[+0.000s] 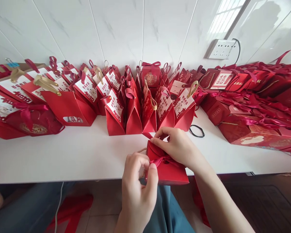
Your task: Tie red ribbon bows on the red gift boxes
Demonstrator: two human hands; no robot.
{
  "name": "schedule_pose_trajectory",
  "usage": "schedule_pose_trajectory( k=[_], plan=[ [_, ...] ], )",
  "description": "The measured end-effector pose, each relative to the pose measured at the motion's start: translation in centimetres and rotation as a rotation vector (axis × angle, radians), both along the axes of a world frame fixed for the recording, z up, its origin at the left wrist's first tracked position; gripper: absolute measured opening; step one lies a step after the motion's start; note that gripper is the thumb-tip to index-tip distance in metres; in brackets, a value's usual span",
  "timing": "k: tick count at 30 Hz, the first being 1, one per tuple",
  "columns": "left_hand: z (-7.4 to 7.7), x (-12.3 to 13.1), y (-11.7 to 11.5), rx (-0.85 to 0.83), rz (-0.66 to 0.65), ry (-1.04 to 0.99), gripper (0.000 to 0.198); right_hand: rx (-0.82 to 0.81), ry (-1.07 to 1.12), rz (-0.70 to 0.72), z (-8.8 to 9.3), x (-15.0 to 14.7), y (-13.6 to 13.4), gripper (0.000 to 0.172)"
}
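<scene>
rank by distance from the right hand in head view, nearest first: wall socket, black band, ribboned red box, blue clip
1. ribboned red box, touching right hand
2. black band, just beyond it
3. wall socket, upper right
4. blue clip, far left

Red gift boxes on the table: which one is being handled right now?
The small box at the table's front edge: left hand pinches its ribbon, right hand grips its top. The others stand untouched by the wall.

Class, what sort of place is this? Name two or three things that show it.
Probably a room at home used for packing gifts: a white table against a tiled wall, rows of red gift bags, the left hand pinching the ribbon of a red box the right hand holds.
</scene>
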State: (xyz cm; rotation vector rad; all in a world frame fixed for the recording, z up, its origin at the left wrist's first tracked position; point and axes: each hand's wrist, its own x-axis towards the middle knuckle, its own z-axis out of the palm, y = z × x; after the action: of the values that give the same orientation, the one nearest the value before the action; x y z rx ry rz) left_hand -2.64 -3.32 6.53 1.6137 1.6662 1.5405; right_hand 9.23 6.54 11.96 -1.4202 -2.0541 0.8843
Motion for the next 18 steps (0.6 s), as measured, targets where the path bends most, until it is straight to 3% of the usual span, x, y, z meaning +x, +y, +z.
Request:
schedule_pose_trajectory(
  k=[4, 7, 10, 13, 15, 18],
  plan=[
    [-0.5, 0.3, 0.3, 0.127, -0.002, 0.056, 0.013, 0.010, 0.021, -0.007, -0.4, 0.1, 0.2, 0.008],
    [-0.6, 0.4, 0.8, 0.208, 0.035, 0.233, 0.026, 0.030, 0.079, -0.016, -0.7, 0.2, 0.6, 0.007],
    [-0.6, 0.3, 1.1, 0.195, -0.025, 0.403, 0.032, 0.068, 0.224, -0.017, -1.0, 1.3, 0.6, 0.005],
    [-0.7, 0.2, 1.2, 0.186, -0.123, 0.395, 0.038, 0.102, 0.340, -0.125, -1.8, 4.0, -0.1, 0.025],
    [-0.8, 0.2, 1.3, 0.213, -0.142, 0.369, 0.038, 0.080, 0.307, -0.223, -2.6, 6.0, -0.8, 0.039],
    [-1.0, 0.2, 1.5, 0.243, -0.157, 0.354, 0.038, -0.100, 0.190, -0.189, -3.8, 8.2, -1.9, 0.056]
  ],
)
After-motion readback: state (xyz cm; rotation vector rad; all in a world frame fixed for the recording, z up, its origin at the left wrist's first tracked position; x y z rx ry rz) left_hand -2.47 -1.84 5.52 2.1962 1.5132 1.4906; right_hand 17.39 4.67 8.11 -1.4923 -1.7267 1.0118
